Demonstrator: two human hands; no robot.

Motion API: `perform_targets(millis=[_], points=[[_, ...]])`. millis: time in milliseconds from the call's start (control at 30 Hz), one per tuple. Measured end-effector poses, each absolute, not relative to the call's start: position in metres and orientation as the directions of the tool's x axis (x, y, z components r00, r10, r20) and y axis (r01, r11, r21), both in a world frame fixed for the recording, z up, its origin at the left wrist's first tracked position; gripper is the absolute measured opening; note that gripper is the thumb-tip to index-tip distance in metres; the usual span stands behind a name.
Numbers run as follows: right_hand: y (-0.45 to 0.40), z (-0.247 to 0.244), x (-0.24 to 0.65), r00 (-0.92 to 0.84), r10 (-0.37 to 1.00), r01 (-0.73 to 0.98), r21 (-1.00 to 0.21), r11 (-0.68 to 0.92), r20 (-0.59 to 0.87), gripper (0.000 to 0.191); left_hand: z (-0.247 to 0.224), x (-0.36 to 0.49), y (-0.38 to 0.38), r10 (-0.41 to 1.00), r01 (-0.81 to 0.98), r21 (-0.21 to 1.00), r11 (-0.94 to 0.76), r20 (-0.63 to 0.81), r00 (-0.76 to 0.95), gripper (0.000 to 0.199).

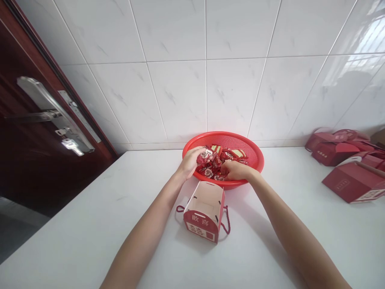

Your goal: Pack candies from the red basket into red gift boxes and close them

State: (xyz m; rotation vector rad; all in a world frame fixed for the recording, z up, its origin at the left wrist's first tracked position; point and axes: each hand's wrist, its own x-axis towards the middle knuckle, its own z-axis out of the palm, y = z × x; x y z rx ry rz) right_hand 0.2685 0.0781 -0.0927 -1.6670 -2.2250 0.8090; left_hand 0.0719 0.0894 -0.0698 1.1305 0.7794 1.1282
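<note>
A red plastic basket (222, 136) with perforated sides holds several red-wrapped candies (208, 173) and a few pieces in yellow and red wrappers (239, 153). At its left rim my left hand (191, 161) is closed around a red candy packet (205, 155). My right hand (237, 170) reaches in over the right front rim, its fingers bent down among the candies; what they pinch, if anything, is hidden. In front of the basket stands a small red gift box (201, 226), open at the top, with a pale, bare inside and dark red cord handles (227, 220) at its sides.
More red gift boxes (355, 178) are grouped at the right by the wall, some with their lids folded up. White tiles (180, 100) back the white table (144, 180). A dark red door with a metal handle (45, 96) and hanging keys is on the left.
</note>
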Motion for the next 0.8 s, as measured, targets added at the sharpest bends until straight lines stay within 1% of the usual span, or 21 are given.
perform_targets(millis=[133,233,333,433,533,633,800], points=[[0.076,-0.091,0.269,-0.290,0.955,0.744,-0.642,0.184,-0.062,0.022,-0.070,0.071,0.089,0.957,-0.288,0.957,0.025,0.060,0.284,0.013],[0.077,-0.089,0.270,-0.214,0.976,0.674,-0.719,0.171,0.032,0.020,-0.070,0.072,0.091,0.961,-0.298,0.954,0.021,0.063,0.269,0.014],[0.078,-0.086,0.271,-0.128,0.988,0.593,-0.792,0.149,0.091,0.024,-0.069,0.072,0.091,0.964,-0.306,0.952,0.023,0.060,0.259,0.012],[0.075,-0.084,0.273,-0.092,0.992,0.524,-0.842,0.124,0.088,0.030,-0.069,0.073,0.091,0.964,-0.312,0.950,0.027,0.058,0.258,0.011],[0.072,-0.082,0.275,-0.046,0.995,0.414,-0.905,0.095,0.084,0.032,-0.069,0.073,0.091,0.964,-0.321,0.947,0.025,0.062,0.257,0.010],[0.070,-0.081,0.277,-0.007,0.998,0.308,-0.950,0.058,0.059,0.031,-0.070,0.074,0.091,0.964,-0.324,0.946,0.019,0.068,0.255,0.013],[0.071,-0.082,0.280,-0.035,0.999,0.190,-0.981,0.043,0.037,0.025,-0.070,0.073,0.091,0.963,-0.319,0.947,0.018,0.070,0.261,0.015]])
